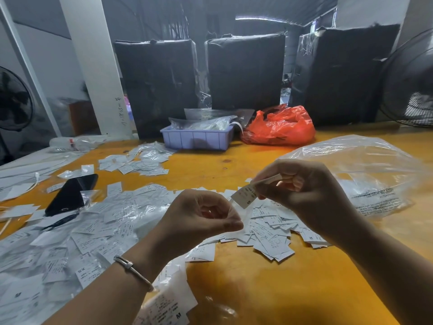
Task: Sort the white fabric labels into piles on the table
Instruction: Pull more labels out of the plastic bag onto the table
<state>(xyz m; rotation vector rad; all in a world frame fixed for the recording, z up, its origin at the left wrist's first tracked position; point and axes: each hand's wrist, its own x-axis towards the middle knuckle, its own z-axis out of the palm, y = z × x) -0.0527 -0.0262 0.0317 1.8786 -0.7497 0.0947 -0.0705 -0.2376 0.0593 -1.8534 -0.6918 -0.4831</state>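
Right hand (302, 191): raised above table (269, 285), forearm entering from lower right; thumb and fingers curled, pinching label (244, 195) at its upper end.
Label: white, marked "S", hanging tilted between both hands, clear of the table.
Left hand (201, 216): raised just left of label, back toward camera, forearm entering from lower left; fingers curled, thumb tip against fingertip; unclear whether anything is pinched there.
Bracelet (133, 270): on left wrist.
Loose labels (271, 233): heaped on table under both hands; more spread to the left.
Far pile (138, 161): smaller, near tray (196, 138).
Phone (70, 195): left, among labels.
Clear bag (365, 170): right of right hand.
Red bag (281, 127): beside tray.
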